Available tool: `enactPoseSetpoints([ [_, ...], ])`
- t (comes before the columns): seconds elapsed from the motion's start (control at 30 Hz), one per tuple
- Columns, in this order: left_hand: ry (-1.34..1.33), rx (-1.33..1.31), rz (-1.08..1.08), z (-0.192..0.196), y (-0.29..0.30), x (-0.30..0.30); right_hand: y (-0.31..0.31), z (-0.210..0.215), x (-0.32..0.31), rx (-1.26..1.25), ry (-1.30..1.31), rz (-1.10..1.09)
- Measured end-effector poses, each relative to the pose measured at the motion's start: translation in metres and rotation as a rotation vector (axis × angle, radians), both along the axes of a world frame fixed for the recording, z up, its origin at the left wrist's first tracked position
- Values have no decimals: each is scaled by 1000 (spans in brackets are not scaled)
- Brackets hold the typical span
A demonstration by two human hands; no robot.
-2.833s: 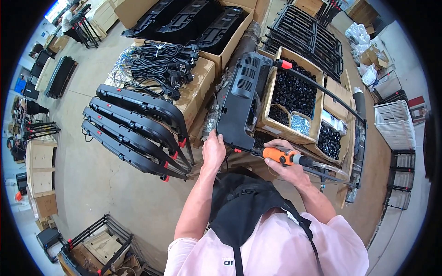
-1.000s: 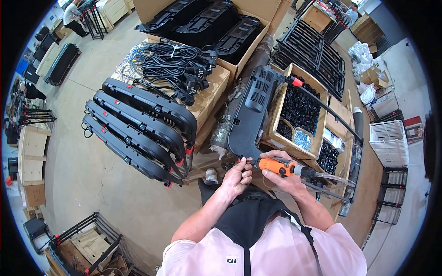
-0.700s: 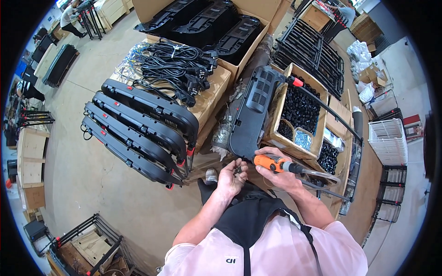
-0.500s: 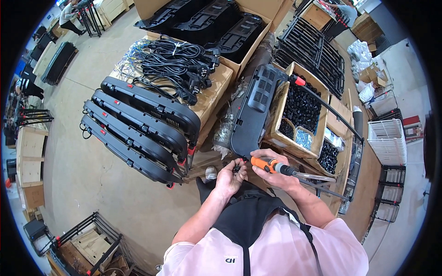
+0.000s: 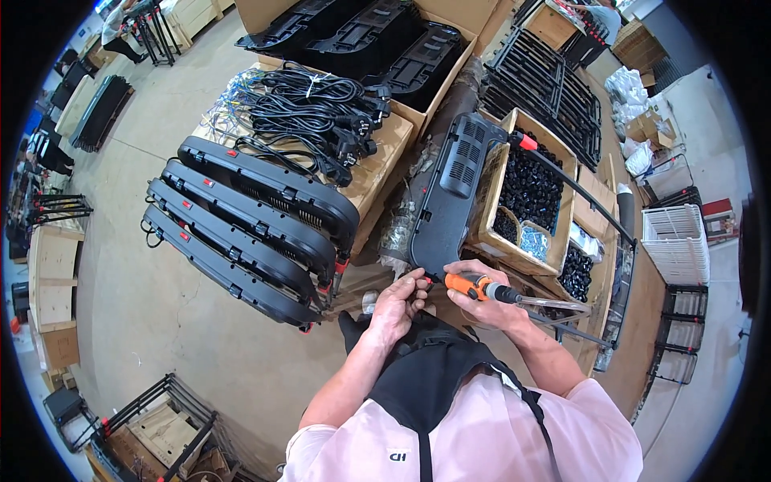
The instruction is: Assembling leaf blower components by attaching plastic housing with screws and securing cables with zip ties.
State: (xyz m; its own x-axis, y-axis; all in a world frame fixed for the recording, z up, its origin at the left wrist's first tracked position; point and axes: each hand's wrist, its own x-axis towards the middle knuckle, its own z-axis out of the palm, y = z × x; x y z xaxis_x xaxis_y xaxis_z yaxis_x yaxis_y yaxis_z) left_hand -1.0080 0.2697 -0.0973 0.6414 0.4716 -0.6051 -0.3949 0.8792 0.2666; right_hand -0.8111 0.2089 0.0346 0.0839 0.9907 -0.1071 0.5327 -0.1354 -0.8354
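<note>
A black plastic housing with a vented raised box stands on a black tube frame in front of me, its lower end close to both hands. My right hand is closed around an orange power screwdriver, with a clear hose running off to the right. The driver's tip meets the housing's lower end, beside a small red part. My left hand has its thumb and fingers pinched together at that same corner. Whatever lies between those fingers is too small and hidden to name.
Several similar black housings stand in a row at left, beside a box topped with black power cables. A wooden crate of small black parts and screws sits at right. Behind, a carton holds black shells.
My left hand has risen slightly toward the housing's corner, its fingertips now pinched there; dark pieces seen in its fingers before are hidden. The screwdriver has shifted a little right and down.
</note>
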Motion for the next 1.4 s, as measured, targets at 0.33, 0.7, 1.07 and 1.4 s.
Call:
enactPoseSetpoints([
  [0.33,-76,50,-73,1,14,9,2,18,8,167,323,-236],
  [0.7,30,-107,-12,11,36,37,8,18,19,206,359,-219],
  [1.07,-138,-223,15,5,45,50,17,20,14,162,371,-241],
  [1.4,-134,-184,20,3,43,51,34,11,10,115,363,-199],
])
